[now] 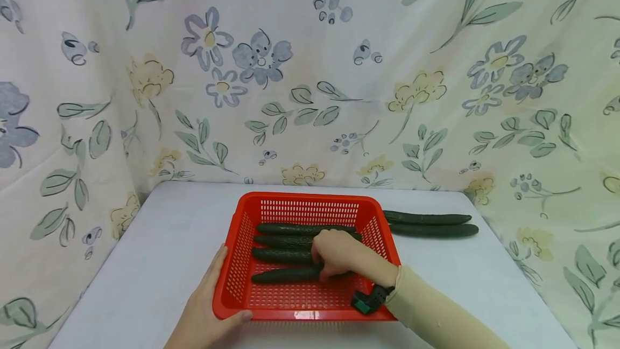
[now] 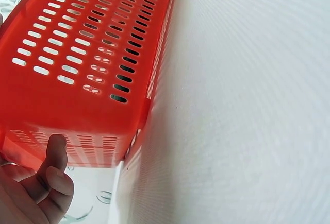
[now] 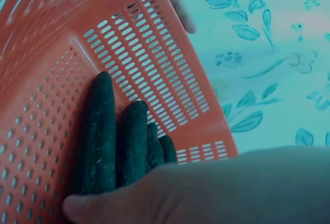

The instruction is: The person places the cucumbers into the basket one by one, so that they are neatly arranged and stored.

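Observation:
A red plastic basket (image 1: pixel 310 314) with slotted walls stands on the white table, holding several long dark green cucumbers side by side. My right hand (image 1: pixel 341 255) reaches down inside and grips the cucumber nearest the front (image 1: pixel 283 275) toward its right end. In the right wrist view the thumb (image 3: pixel 82 206) lies against that cucumber (image 3: pixel 98 136), and the rest of the fingers are hidden. My left hand (image 1: pixel 205 306) holds the basket's front left corner, fingers along the outer left wall and thumb at the front rim. Bent left fingers (image 2: pixel 55 154) show low in the left wrist view.
Two more cucumbers (image 1: pixel 433 230) lie on the table just right of the basket, their left ends behind its wall. White table surface (image 1: pixel 160 246) spreads to both sides. A floral cloth (image 1: pixel 310 139) hangs behind. A dark device (image 1: pixel 370 299) is strapped to the right wrist.

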The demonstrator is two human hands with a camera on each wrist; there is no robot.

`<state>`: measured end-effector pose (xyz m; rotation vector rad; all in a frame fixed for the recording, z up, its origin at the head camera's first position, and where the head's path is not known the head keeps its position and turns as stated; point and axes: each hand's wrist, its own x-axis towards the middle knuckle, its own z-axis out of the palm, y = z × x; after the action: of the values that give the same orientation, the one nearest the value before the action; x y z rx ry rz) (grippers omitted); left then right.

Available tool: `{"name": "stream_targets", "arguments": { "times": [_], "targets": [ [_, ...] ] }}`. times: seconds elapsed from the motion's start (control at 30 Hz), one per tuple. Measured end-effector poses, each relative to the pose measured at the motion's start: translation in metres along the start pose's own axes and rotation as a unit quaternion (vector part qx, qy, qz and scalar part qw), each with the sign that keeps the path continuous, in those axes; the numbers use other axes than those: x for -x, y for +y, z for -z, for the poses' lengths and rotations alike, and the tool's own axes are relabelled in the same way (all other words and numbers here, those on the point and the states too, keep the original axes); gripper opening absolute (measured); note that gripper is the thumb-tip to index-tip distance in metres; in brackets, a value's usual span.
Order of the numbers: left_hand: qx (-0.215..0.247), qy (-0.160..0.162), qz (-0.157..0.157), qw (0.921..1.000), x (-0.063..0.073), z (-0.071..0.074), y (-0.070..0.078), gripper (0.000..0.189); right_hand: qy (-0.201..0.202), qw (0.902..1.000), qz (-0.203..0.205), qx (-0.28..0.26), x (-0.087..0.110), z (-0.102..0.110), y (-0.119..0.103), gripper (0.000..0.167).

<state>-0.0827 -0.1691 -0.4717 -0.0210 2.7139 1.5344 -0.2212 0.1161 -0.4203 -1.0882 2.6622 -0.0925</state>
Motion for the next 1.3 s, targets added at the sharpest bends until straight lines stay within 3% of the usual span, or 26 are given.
{"name": "stream_targets", "arguments": {
  "times": [0.2, 0.47, 0.73, 0.87, 1.07, 1.3],
  "targets": [
    [0.004, -0.001, 0.004, 1.0, -0.001, 0.001, -0.001, 0.126, 0.064, 0.9959, 0.033, -0.055, -0.007, 0.001, 0.001, 0.016],
    [-0.003, 0.003, -0.008, 1.0, -0.001, 0.001, 0.0, 0.126, -0.01, 0.9976, -0.013, -0.067, -0.004, 0.0, 0.002, 0.029],
    [-0.004, 0.004, -0.005, 1.0, 0.0, 0.001, 0.0, 0.126, -0.005, 0.9982, -0.022, -0.055, -0.003, -0.001, 0.001, 0.026],
    [-0.006, 0.004, -0.004, 1.0, 0.001, 0.0, 0.001, 0.125, 0.014, 0.9965, -0.014, -0.081, -0.002, 0.003, 0.002, 0.024],
    [-0.009, 0.003, -0.004, 0.9999, 0.001, -0.001, 0.001, 0.125, 0.064, 0.9832, 0.014, -0.17, 0.009, 0.026, 0.008, 0.016],
    [-0.004, 0.001, 0.002, 1.0, 0.001, 0.0, 0.002, 0.126, 0.122, 0.9602, 0.023, -0.251, 0.034, 0.048, 0.027, 0.01]
  ]
}}
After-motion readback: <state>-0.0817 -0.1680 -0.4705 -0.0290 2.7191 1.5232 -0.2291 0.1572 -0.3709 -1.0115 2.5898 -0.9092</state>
